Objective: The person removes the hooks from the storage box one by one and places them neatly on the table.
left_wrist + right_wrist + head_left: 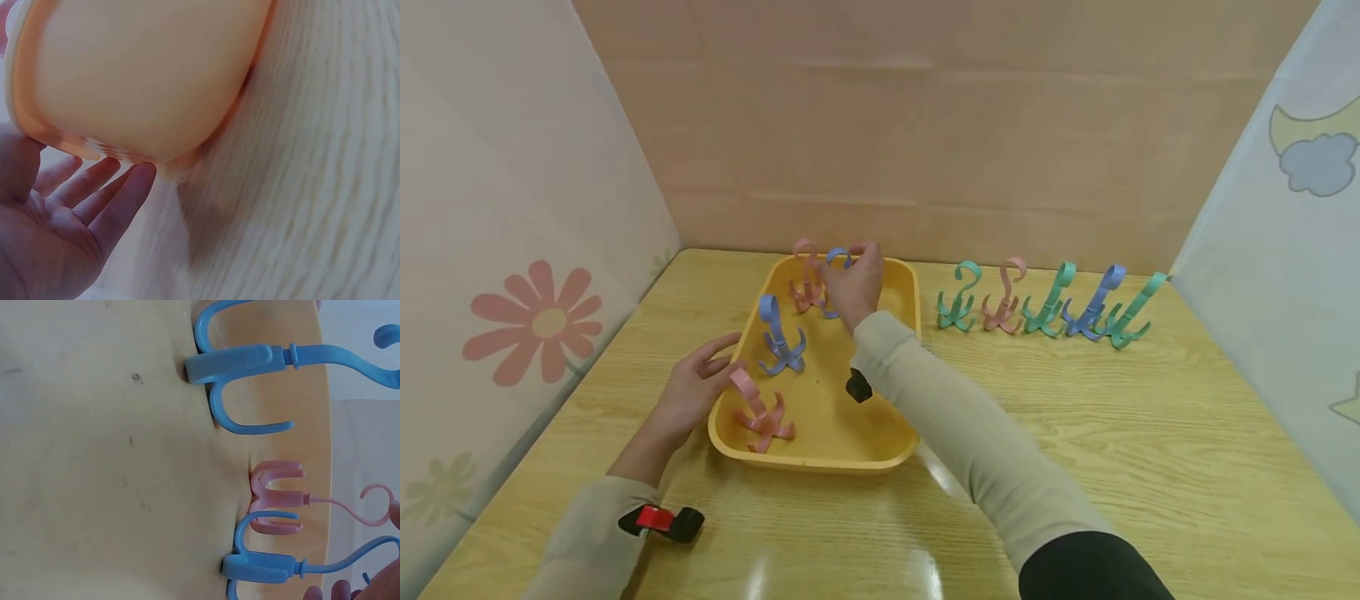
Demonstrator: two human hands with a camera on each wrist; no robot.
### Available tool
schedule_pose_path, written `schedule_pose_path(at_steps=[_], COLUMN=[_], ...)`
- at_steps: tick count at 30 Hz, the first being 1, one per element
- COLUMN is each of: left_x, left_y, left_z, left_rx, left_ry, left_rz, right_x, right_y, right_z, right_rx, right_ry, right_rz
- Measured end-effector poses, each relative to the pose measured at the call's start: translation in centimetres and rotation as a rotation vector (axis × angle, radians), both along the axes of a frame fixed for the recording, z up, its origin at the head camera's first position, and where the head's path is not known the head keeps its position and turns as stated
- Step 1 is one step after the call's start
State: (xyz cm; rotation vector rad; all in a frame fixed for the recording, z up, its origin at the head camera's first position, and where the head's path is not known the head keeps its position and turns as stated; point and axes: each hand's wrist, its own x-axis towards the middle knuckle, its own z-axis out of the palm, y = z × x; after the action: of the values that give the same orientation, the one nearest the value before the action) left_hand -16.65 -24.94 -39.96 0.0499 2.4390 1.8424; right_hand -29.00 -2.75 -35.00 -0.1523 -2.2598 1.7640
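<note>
My left hand (696, 383) rests against the left side of a yellow plastic tray (850, 458). In the left wrist view its fairly straight fingers (119, 206) touch the outer wall near the rim. My right hand (857, 283) reaches to the back of the tray, its thumb and fingers apart around the top of a blue hanging hook (262, 567). Beside that hook stands a pink hook (807, 296), close to the thumb. Another blue hook (784, 354) and a pink hook (765, 422) stand along the tray's left side. Contact between right fingers and hook is partly hidden.
To the right of the tray, several hooks stand in a row: a green one (955, 312), a pink one (1002, 315), then green (1045, 315), blue (1084, 321) and green (1123, 329). The wooden table (1112, 433) meets a beige back wall (925, 150).
</note>
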Motion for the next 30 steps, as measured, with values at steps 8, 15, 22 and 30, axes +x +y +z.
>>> schedule_pose_path(at_steps=[8,15,22,30], left_x=[0.0,-0.1,-0.2,0.0], left_y=[0.2,-0.1,0.1,0.0], left_z=[0.1,0.1,0.1,0.3], left_rx=[-0.015,-0.003,0.0,-0.017], left_ry=[-0.013,-0.014,-0.007,-0.026], left_rz=[-0.004,-0.006,-0.009,-0.005], right_x=[-0.3,0.0,1.0,3.3], right_y=[0.1,-0.2,0.7,3.9], right_z=[-0.5,-0.3,1.0,3.8], right_rx=[-0.012,-0.046,-0.043,-0.074], right_ry=[-0.035,-0.005,0.032,0.076], right_rz=[-0.036,-0.021,0.029,0.114])
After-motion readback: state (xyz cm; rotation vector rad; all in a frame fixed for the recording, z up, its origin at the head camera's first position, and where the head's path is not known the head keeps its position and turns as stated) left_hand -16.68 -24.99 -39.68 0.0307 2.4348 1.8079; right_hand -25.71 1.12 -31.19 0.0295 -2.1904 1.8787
